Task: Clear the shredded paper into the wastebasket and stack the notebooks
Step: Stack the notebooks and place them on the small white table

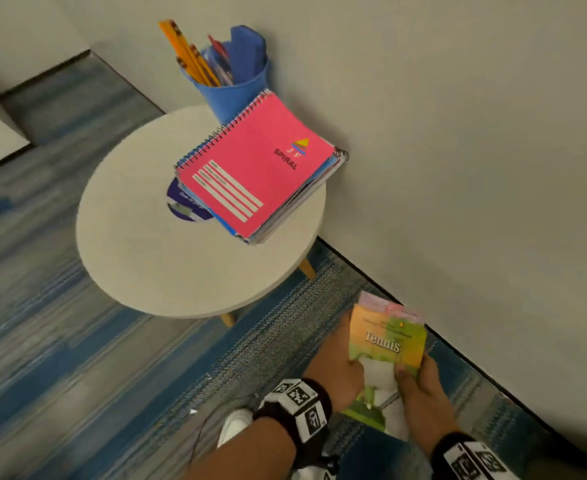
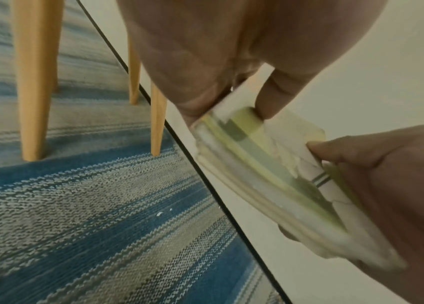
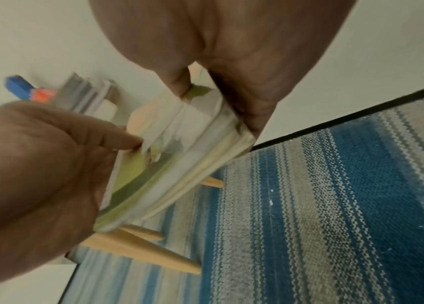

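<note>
Both your left hand (image 1: 337, 362) and right hand (image 1: 420, 393) pinch the Tennis notebook (image 1: 387, 337), held low beside the round table (image 1: 181, 271); the pink spiral notebook stack (image 1: 257, 168) lies up and leftward, on the table.

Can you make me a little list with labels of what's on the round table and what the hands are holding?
table: round white table by the wall
on table: pink spiral notebook on top of a notebook stack; blue cup of pencils behind it
left hand: grips the Tennis notebooks
right hand: grips the same notebooks
where held: low over the striped carpet, off the table
</note>
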The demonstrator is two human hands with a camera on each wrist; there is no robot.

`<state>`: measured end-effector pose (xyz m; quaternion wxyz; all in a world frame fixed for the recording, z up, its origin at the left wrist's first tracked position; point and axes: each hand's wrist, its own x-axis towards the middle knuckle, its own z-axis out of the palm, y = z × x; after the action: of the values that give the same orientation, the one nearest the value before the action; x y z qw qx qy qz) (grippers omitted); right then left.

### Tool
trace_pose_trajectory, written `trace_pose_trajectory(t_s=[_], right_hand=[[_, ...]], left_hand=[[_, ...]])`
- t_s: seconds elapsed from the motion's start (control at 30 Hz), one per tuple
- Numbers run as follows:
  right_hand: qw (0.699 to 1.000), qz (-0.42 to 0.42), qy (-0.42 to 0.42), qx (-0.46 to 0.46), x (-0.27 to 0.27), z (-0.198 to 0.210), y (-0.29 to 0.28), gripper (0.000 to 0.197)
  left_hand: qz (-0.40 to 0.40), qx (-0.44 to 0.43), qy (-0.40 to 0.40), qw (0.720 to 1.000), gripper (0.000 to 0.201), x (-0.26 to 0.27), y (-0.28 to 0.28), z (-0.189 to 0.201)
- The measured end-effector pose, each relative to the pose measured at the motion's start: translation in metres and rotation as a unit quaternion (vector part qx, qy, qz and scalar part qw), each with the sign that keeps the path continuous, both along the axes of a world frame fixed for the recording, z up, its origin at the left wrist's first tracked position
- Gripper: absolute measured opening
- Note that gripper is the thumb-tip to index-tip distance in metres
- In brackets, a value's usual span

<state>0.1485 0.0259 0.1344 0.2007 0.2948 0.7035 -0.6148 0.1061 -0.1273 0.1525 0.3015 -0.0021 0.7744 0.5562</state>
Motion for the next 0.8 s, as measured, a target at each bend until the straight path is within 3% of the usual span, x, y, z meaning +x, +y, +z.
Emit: trace_pose_trajectory(t_s=[0.2, 0.37, 0.43, 0.53, 0.67, 0.8], right_hand=[[0.999, -0.007, 0.041, -0.029, -0.016, 0.093, -0.024, 0.025], [0.993, 0.046, 0.081, -0.077, -0.053, 0.169, -0.083, 0.029], [0.990, 0.057, 0.097, -0.087, -0.065, 0.185, -0.110, 0.027], [0.979, 0.097, 0.145, -0.105, -0.097, 0.209, -0.162, 0.030], [0.965, 0.185, 0.181, -0.052, -0.150, 0.220, -0.233, 0.050], [0.950, 0.246, 0.192, 0.013, -0.205, 0.223, -0.288, 0.047]], left_hand=[[0.012, -0.032, 0.065, 0.997, 0.054, 0.000, -0.046, 0.107], [0.088, 0.083, 0.065, 0.991, 0.069, -0.017, -0.106, 0.179], [0.129, 0.137, 0.037, 0.981, 0.073, -0.025, -0.131, 0.191], [0.207, 0.145, 0.030, 0.967, 0.080, -0.053, -0.185, 0.206], [0.268, 0.067, 0.043, 0.960, 0.063, -0.101, -0.261, 0.212], [0.288, 0.025, 0.021, 0.957, 0.056, -0.150, -0.319, 0.210]])
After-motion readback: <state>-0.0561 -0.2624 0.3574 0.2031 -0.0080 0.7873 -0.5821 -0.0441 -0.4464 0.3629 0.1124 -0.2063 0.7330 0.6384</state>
